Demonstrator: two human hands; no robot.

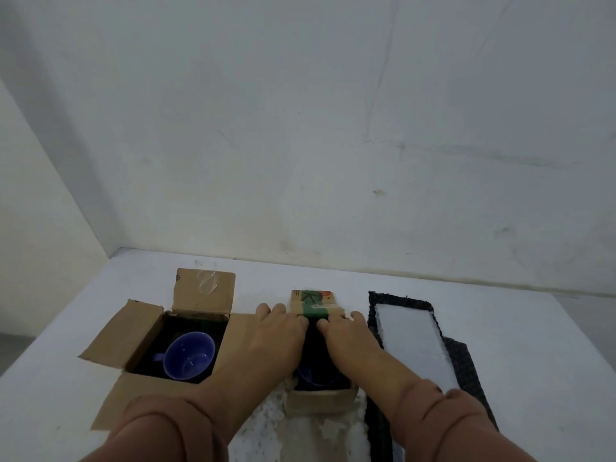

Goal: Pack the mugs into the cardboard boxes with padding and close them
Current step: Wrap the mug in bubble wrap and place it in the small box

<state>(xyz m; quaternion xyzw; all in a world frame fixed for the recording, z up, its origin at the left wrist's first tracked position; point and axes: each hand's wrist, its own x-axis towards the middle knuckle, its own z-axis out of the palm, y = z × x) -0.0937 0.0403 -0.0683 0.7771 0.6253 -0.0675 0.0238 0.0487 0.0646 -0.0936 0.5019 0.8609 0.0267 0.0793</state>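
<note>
2 boxes point(186, 328) point(320, 361), 2 mugs point(188, 356) point(315, 375), 2 hands point(280, 331) point(348, 335)

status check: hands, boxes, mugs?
Left hand and right hand both pressing on small brown cardboard box. Blue ceramic mug in open larger cardboard box, flaps up. Nothing blocking.

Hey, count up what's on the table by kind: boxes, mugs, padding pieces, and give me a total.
Cardboard boxes: 2, left box and right box
Blue mugs: 2, left mug and right mug, the latter mostly hidden under the hands
Padding strips: 1, white strip on dark cloth
Total: 5
</note>
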